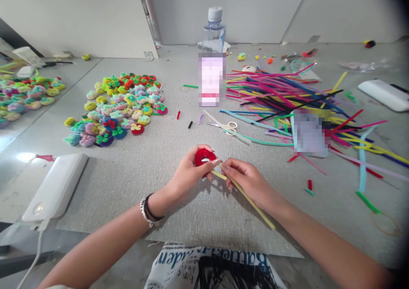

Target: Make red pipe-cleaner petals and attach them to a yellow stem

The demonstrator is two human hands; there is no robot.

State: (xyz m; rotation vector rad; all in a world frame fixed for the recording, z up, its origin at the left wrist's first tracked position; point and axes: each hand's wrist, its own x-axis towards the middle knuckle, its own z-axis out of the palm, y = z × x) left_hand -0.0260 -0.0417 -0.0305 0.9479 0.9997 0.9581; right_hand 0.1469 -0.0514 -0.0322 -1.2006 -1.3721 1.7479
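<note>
My left hand (191, 170) is closed on a round red fuzzy piece (201, 156) with a small opening in its middle, near the table's front. Beside it, my right hand (246, 178) pinches a pale yellow pipe cleaner (255, 206). One part of that yellow strand runs down to the right below my right hand, and another part spans the gap between my hands at the red piece. How the strand joins the red piece is hidden by my fingers.
Scissors (228, 127) lie beyond my hands. Finished fuzzy pieces (128, 106) are heaped at left; loose pipe cleaners (281, 93) spread at right. A bottle (213, 33) stands at the back behind a blurred-out phone (211, 80). A white power bank (57, 187) sits at left.
</note>
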